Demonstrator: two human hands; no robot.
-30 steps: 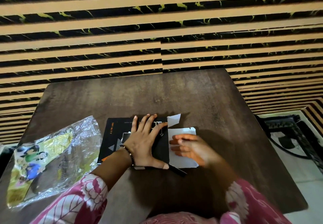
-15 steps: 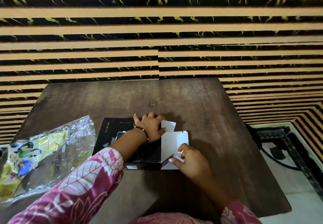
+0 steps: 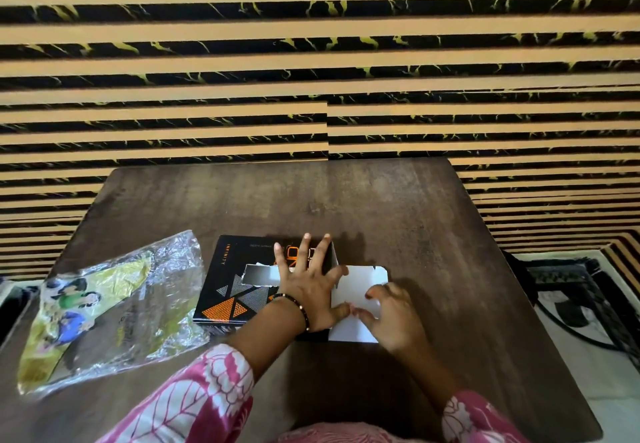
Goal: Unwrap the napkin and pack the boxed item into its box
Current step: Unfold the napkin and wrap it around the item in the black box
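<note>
Left hand [image 3: 308, 290] is flat down, fingers [image 3: 302, 250] straight and spread wide, pressing on top of the flat black cardboard box with orange and grey triangle print [image 3: 239, 290], thumb stretched toward the box's right edge and a dark beaded bracelet [image 3: 298, 306] sitting on the wrist. Right hand [image 3: 393, 318] is just beside it, fingers [image 3: 375, 292] loosely curled with the tips on the white cardboard end flap [image 3: 356, 287] that lies opened out from the box's right end; whether they pinch the flap's edge or only rest on it cannot be told, that hand is blurred. Thumb tips of both hands nearly meet at the flap's near left corner. The box lies flat on the dark brown wooden worktop [image 3: 398, 221], centre and a little left, with a torn white patch showing on its top face just left of the left hand. What is inside the box cannot be seen. Further left, apart from the box, a crinkled clear plastic wrapper with yellow-green cartoon print [image 3: 110, 307] lies spread on the worktop. Both forearms come in from pink sleeves with a white leaf pattern [image 3: 194, 401]. Behind the worktop runs a wall of tan and black marbled stripes [image 3: 311, 62].
</note>
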